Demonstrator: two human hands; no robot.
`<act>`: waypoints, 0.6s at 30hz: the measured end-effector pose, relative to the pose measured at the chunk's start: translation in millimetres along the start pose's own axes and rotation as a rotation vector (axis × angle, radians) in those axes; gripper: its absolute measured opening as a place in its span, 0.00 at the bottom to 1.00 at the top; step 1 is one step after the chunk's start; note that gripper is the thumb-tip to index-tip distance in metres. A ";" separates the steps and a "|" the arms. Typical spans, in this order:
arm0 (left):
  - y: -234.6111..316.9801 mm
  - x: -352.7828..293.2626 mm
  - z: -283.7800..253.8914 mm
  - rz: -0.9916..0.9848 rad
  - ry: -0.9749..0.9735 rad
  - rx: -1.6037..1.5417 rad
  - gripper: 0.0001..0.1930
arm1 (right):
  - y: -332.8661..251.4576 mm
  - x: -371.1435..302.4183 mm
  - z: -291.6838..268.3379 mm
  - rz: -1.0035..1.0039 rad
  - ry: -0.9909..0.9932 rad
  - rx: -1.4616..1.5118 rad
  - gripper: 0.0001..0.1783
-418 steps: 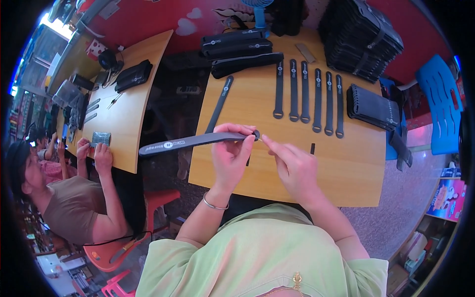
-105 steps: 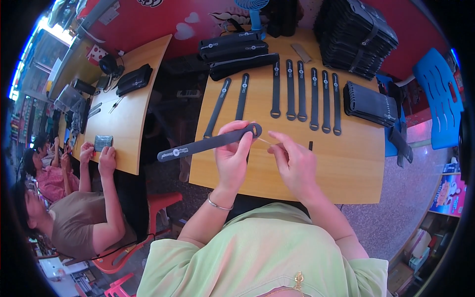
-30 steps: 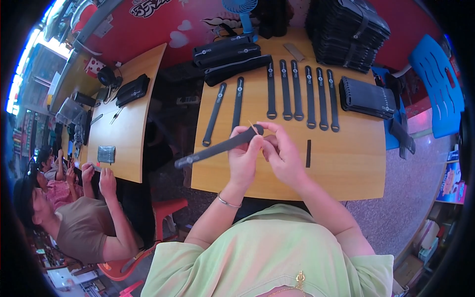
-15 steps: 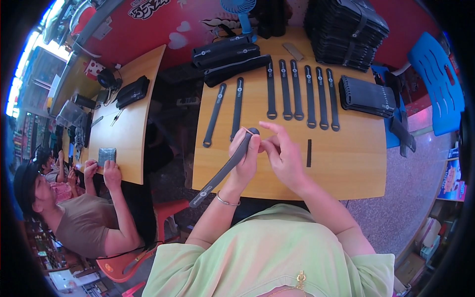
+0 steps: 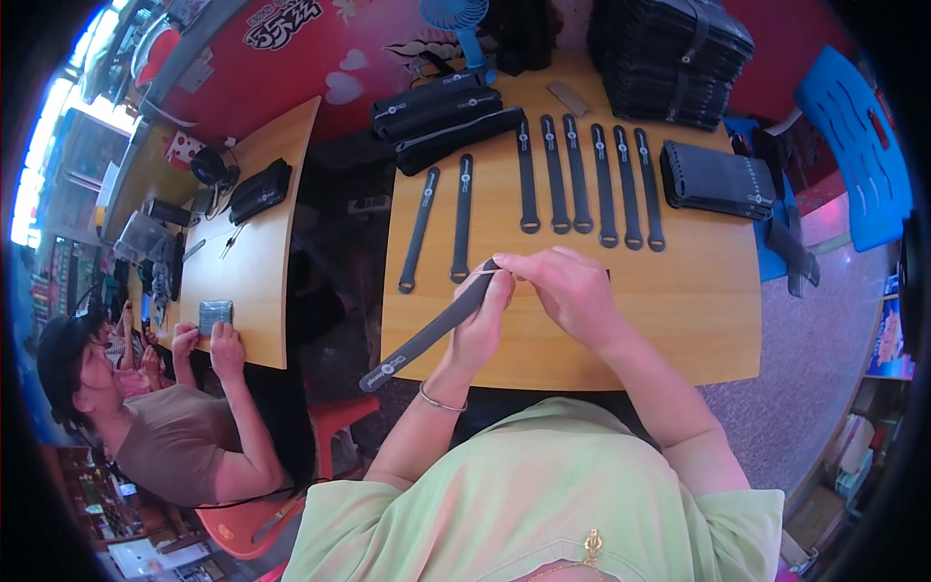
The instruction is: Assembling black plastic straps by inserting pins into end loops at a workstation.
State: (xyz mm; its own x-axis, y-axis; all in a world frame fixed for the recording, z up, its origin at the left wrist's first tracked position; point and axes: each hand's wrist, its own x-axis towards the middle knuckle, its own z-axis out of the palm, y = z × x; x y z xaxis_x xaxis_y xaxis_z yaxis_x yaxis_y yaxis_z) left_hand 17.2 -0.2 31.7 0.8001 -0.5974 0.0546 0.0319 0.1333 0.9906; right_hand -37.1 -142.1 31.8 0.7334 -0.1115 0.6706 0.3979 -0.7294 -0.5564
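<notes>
A black strap [image 5: 425, 338] with pale printing near its rounded lower end lies slanted across my left hand [image 5: 479, 325], whose fingers are closed on it. My right hand [image 5: 574, 296] pinches at the strap's upper end, its thumb and fingertips touching it beside the left fingers. Part of that end is hidden behind the fingers. Beyond my hands, several similar straps with slotted ends lie lengthwise on the table [image 5: 679, 330]: two at the left, such as a strap [image 5: 465, 213], and a row farther right, including a strap [image 5: 605, 189].
Black bundles [image 5: 441, 109] lie at the back left, near a blue fan [image 5: 456, 14]. A tall black stack [image 5: 669, 58] and a smaller stack [image 5: 718, 182] stand at the right, near a blue chair [image 5: 853, 145]. A co-worker [image 5: 184, 427] sits at another table [image 5: 257, 291] on the left.
My right hand has moved up, and its fingers have closed at the strap's upper end. The strap's lower end has shifted slightly left and up. The small black strip is now mostly hidden behind my right hand.
</notes>
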 end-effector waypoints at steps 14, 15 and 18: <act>-6.9 9.1 0.9 0.012 0.141 0.080 0.07 | -12.6 1.4 -1.1 0.212 -0.051 -0.052 0.15; -10.7 8.8 1.0 0.045 0.180 0.148 0.07 | -15.8 0.6 -2.3 0.236 -0.060 -0.066 0.13; -9.3 11.2 -0.6 0.344 0.163 0.584 0.08 | -23.1 -1.2 -6.0 0.275 -0.079 -0.094 0.10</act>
State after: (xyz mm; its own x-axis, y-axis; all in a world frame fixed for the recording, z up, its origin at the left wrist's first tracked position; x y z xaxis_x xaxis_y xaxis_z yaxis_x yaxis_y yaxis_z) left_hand 26.3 -7.6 23.0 0.7879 -0.4651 0.4036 -0.5308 -0.1808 0.8280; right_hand -50.5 -129.1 46.8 0.8486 -0.2635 0.4588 0.1282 -0.7389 -0.6615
